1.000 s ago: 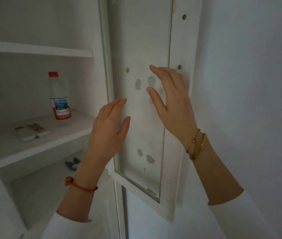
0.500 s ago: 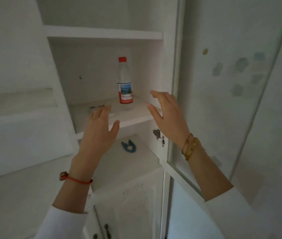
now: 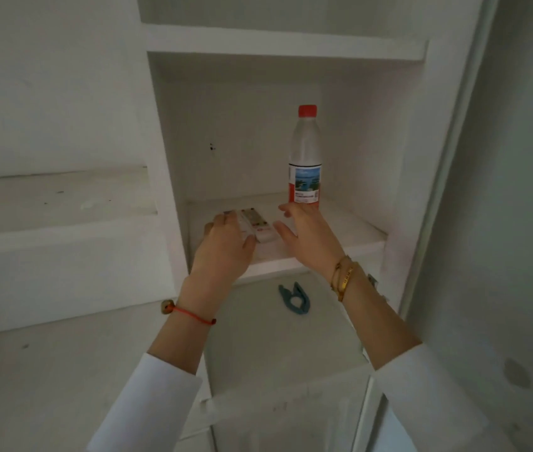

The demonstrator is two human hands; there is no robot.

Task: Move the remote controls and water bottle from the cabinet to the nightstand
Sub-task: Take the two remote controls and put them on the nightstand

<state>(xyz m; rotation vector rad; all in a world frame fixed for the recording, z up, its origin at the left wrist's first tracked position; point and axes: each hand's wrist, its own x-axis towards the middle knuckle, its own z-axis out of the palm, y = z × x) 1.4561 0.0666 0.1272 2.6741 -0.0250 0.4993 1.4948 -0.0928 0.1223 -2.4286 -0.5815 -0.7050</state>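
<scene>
A clear water bottle (image 3: 305,158) with a red cap and red label stands upright on the white cabinet shelf (image 3: 350,230). To its left lie two white remote controls (image 3: 257,225) side by side. My left hand (image 3: 226,246) reaches onto the shelf and covers the left remote, fingers extended over it. My right hand (image 3: 304,236) hovers just right of the remotes, in front of the bottle's base, fingers spread and holding nothing. Whether the left fingers grip a remote is hidden.
The cabinet door (image 3: 493,223) stands swung open at the right. A blue clip (image 3: 294,300) lies on the lower shelf (image 3: 258,337) under my wrists. Another shelf (image 3: 284,44) sits above the bottle. A white ledge (image 3: 56,203) runs at the left.
Both hands left the open door and moved forward onto the shelf. The left hand now lies over the remotes and the right hand came close beside them.
</scene>
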